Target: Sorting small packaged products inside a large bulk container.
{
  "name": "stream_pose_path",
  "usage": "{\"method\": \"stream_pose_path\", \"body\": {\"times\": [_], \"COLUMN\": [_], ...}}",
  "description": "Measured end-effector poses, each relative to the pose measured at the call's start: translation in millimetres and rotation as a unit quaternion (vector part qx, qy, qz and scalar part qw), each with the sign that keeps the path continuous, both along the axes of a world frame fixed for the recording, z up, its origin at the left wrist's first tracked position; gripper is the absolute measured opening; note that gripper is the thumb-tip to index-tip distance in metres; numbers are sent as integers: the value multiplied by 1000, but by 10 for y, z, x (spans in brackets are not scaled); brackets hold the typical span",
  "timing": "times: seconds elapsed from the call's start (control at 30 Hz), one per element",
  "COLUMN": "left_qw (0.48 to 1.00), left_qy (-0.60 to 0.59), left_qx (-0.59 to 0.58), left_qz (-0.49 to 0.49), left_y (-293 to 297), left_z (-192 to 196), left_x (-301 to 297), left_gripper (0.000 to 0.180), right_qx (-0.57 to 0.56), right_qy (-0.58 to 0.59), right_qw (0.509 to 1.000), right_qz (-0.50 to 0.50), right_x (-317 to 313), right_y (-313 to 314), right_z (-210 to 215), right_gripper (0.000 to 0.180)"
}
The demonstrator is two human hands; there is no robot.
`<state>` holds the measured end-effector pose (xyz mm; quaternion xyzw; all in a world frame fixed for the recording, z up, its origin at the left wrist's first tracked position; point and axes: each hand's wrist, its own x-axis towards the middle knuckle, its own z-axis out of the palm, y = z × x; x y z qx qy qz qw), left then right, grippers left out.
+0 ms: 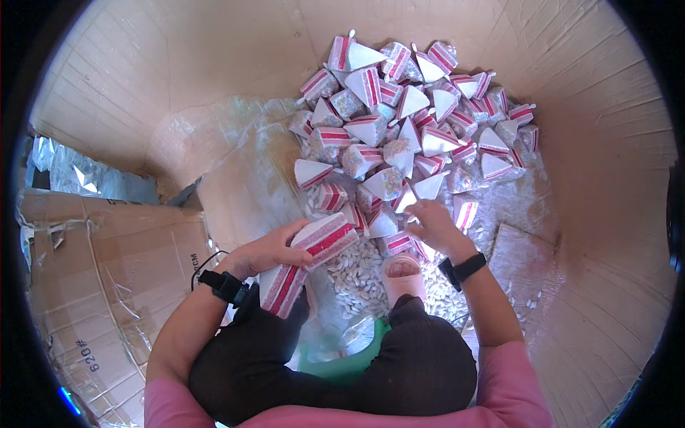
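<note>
My left hand (275,250) is closed round a toy cake slice (330,239) with pale pink sides and a red middle stripe. Below that hand, a second slice of the same kind (282,291) lies against my dark trouser leg; whether my fingers also grip it is hidden. My right hand (437,227) is over the near edge of a heap of similar slices (371,132). Its bent fingers are apart, with nothing visibly held between them. Close to those fingertips is a white-faced slice (404,198). Several slices in the heap show speckled, multicoloured backs.
Brown cardboard walls (606,128) curve around me. Small white oval pieces (357,278) cover the floor near my pink shoe (404,274). I sit on a green seat (346,364). A cardboard box (121,278) stands left; a flat cardboard piece (524,253) lies right.
</note>
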<state>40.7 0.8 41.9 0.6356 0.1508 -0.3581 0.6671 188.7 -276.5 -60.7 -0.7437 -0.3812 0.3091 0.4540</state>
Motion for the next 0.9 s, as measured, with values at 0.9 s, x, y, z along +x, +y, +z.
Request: {"method": "stream_pose_path", "body": {"times": [0.9], "left_qw": [839], "left_qy": [-286], "left_qx": [227], "left_qz": [404], "left_y": [727], "left_z": [967], "left_x": [-575], "left_gripper": [55], "right_qx": [-96], "right_qy": [-55], "right_qw": [989], "right_qz": [-97], "right_x": [-347], "right_y": [-273], "right_z": [77], "right_gripper": [29]}}
